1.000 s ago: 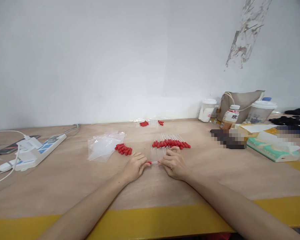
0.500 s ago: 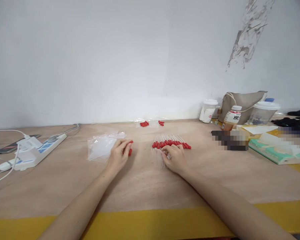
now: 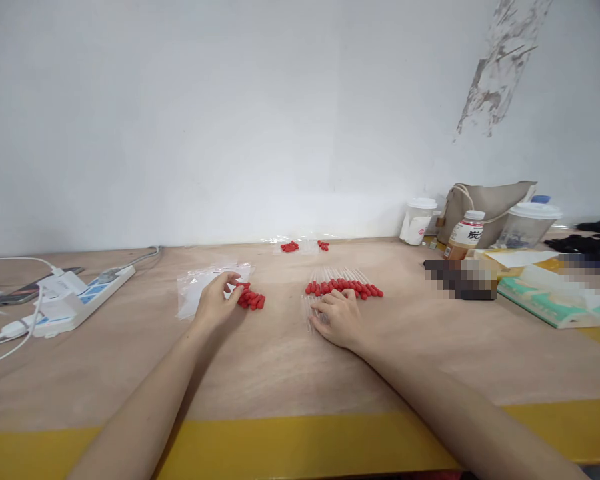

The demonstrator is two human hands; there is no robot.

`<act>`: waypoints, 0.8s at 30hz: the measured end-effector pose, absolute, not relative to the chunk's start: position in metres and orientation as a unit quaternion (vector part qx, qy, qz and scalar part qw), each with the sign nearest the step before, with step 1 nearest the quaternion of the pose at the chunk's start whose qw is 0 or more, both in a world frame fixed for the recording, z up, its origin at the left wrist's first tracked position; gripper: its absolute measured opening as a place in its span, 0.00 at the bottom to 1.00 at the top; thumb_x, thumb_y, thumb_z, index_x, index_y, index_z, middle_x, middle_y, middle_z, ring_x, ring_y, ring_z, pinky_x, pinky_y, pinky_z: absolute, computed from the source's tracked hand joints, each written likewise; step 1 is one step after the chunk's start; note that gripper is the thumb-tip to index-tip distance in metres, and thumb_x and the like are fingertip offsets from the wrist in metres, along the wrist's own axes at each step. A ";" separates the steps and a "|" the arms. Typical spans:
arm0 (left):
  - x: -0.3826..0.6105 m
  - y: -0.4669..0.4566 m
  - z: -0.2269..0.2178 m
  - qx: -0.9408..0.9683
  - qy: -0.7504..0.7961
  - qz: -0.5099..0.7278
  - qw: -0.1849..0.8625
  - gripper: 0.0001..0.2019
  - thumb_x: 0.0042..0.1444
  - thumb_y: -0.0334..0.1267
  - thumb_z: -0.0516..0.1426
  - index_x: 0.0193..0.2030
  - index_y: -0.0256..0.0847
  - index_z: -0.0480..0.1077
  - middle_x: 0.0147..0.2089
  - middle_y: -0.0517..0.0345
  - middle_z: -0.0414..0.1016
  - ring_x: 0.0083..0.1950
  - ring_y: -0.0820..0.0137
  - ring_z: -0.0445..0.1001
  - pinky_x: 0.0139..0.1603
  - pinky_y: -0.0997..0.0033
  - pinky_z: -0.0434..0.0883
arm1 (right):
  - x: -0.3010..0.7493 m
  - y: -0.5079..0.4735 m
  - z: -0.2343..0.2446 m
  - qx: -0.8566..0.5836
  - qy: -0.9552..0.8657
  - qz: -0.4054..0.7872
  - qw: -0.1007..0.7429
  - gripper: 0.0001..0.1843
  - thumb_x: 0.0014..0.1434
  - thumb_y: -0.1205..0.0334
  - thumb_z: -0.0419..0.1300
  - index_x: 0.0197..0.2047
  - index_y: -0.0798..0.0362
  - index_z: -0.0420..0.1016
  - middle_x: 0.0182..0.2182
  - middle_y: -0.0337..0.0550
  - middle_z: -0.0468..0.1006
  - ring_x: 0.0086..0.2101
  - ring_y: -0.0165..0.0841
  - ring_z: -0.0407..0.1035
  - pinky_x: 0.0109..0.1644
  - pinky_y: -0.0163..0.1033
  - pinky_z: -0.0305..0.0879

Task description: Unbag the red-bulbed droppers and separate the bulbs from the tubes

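My left hand (image 3: 217,299) is beside a small heap of red elongated pieces (image 3: 254,300). Its thumb and index finger are apart, close to the heap's left edge, and I see nothing held between them. Under and behind this hand lie clear plastic bags (image 3: 193,291) with white inside. My right hand (image 3: 341,319) rests over thin clear tubes or sticks (image 3: 309,313), fingers bent and thumb spread from them; it partly covers them. Just beyond its knuckles is a row of pale sticks with red tips (image 3: 325,288), the tips facing me.
Small clear bags with red pieces (image 3: 290,247) lie by the wall. On the left is a white power strip (image 3: 75,310) with cables. At the right stand a lidded cup (image 3: 418,223), a drink bottle (image 3: 465,237), a grey bag (image 3: 497,203) and a tissue pack (image 3: 550,303).
My left hand has moved left and spread its fingers, uncovering the heap of red pieces. My right hand has shifted slightly left over the clear tubes or sticks.
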State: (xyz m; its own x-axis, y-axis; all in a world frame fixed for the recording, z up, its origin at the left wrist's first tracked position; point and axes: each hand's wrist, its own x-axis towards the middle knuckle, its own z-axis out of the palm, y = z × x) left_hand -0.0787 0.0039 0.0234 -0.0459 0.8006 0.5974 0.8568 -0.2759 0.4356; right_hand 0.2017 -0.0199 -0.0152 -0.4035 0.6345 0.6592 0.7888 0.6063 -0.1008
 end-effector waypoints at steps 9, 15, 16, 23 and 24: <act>-0.079 0.007 0.018 -0.734 -0.584 -0.344 0.051 0.09 0.49 0.40 0.52 0.34 0.44 0.70 0.34 0.60 0.72 0.33 0.70 0.66 0.32 0.72 0.63 | 0.202 -0.027 -0.010 -0.409 -0.854 -0.112 0.302 0.21 0.51 0.42 0.53 0.33 0.51 0.74 0.29 0.43 0.72 0.34 0.33 0.59 0.41 0.42 0.43; -0.081 0.007 0.017 -0.702 -0.576 -0.407 0.096 0.09 0.49 0.42 0.53 0.34 0.43 0.70 0.36 0.59 0.72 0.35 0.68 0.66 0.34 0.71 0.64 | 0.204 -0.027 -0.008 -0.421 -0.842 -0.120 0.314 0.23 0.52 0.41 0.52 0.35 0.51 0.74 0.31 0.45 0.73 0.35 0.34 0.60 0.40 0.41 0.44; -0.080 0.006 0.018 -0.695 -0.573 -0.420 0.111 0.08 0.50 0.41 0.53 0.34 0.43 0.70 0.36 0.59 0.71 0.35 0.68 0.66 0.35 0.70 0.64 | 0.205 -0.027 -0.008 -0.430 -0.835 -0.120 0.323 0.22 0.53 0.43 0.51 0.36 0.51 0.74 0.32 0.45 0.73 0.35 0.34 0.60 0.40 0.41 0.44; -0.043 -0.008 0.017 -0.744 -0.491 -0.424 0.158 0.05 0.52 0.37 0.52 0.29 0.41 0.68 0.34 0.57 0.69 0.39 0.67 0.65 0.44 0.67 0.62 | 0.235 -0.010 -0.002 -0.536 -0.755 -0.087 0.369 0.20 0.59 0.50 0.46 0.28 0.49 0.74 0.28 0.39 0.75 0.34 0.31 0.64 0.39 0.39 0.44; -0.034 -0.009 0.017 -0.771 -0.476 -0.399 0.140 0.05 0.52 0.36 0.52 0.29 0.41 0.68 0.34 0.57 0.68 0.39 0.68 0.65 0.44 0.68 0.62 | 0.241 -0.006 -0.002 -0.556 -0.742 -0.078 0.366 0.21 0.60 0.51 0.45 0.26 0.50 0.73 0.27 0.39 0.75 0.33 0.31 0.64 0.38 0.38 0.44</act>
